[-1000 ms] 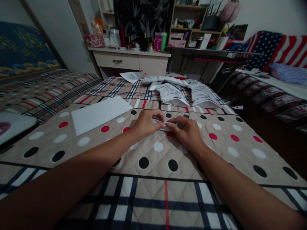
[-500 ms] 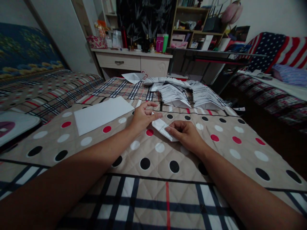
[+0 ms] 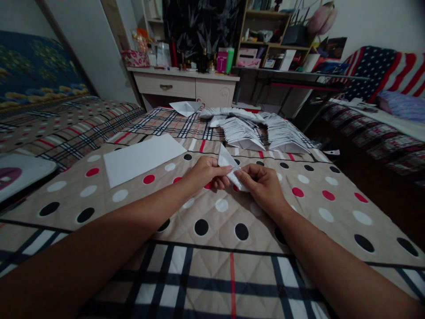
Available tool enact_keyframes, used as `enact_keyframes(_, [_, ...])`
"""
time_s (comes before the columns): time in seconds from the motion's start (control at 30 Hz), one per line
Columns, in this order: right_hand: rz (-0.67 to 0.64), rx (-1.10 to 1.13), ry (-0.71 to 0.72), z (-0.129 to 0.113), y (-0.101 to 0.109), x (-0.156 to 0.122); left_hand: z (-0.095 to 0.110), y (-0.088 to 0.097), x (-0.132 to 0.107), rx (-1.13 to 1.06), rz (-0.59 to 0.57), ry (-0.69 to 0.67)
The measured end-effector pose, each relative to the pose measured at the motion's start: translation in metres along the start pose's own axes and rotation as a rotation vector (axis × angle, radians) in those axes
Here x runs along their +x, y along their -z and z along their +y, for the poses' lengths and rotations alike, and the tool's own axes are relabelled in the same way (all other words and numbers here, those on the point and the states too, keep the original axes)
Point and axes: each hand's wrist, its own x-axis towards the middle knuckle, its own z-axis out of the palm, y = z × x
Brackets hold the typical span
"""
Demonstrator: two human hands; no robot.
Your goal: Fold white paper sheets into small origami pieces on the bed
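A small folded piece of white paper [image 3: 229, 166] is held between both my hands just above the dotted quilt [image 3: 212, 217]. My left hand [image 3: 206, 173] pinches its left side with curled fingers. My right hand [image 3: 262, 184] pinches its lower right end. One pointed corner of the paper sticks up. Beyond my hands lie rows of several folded white paper pieces [image 3: 259, 128] fanned across the plaid part of the bed.
A flat white sheet [image 3: 142, 157] lies on the quilt to the left of my hands. Another folded paper [image 3: 184, 107] sits at the bed's far edge. A dresser [image 3: 182, 86] with bottles, shelves and a desk stand behind. A flag-patterned cover [image 3: 385, 71] lies far right.
My left hand, open half a second ago, has closed on the folded paper again. The paper has been turned and lifted, so one corner now points upward.
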Motion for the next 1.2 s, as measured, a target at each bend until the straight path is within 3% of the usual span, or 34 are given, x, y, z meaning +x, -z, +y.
enact_keyframes(0.1, [-0.028,0.019,0.032,0.0,0.003,0.0,0.002,0.004,0.0,0.025,-0.056,0.021])
enact_keyframes(0.2, [-0.072,0.021,0.06,0.0,0.005,-0.002,0.005,0.009,-0.003,0.135,-0.185,0.036])
enact_keyframes(0.3, [-0.059,0.034,0.041,0.002,0.006,-0.002,0.006,0.01,-0.005,0.226,-0.231,-0.015])
enact_keyframes(0.37, [0.018,0.096,0.012,0.003,0.006,0.0,0.006,0.009,-0.006,0.247,-0.15,-0.077])
enact_keyframes(0.47, [0.107,0.248,-0.02,0.005,0.005,0.002,0.004,0.001,-0.005,0.254,0.063,-0.201])
enact_keyframes(0.6, [0.058,0.399,-0.049,-0.001,-0.005,0.001,0.001,-0.013,-0.004,0.257,0.238,-0.347])
enact_keyframes(0.77, [0.047,0.376,-0.023,-0.009,-0.019,-0.008,-0.003,-0.027,-0.007,0.24,0.175,-0.461])
enact_keyframes(0.97, [0.088,0.498,-0.033,-0.004,-0.02,-0.01,-0.004,-0.03,-0.009,0.231,0.114,-0.493])
enact_keyframes(1.2, [0.126,0.508,-0.04,-0.001,-0.015,-0.007,-0.001,-0.028,-0.009,0.204,0.191,-0.446])
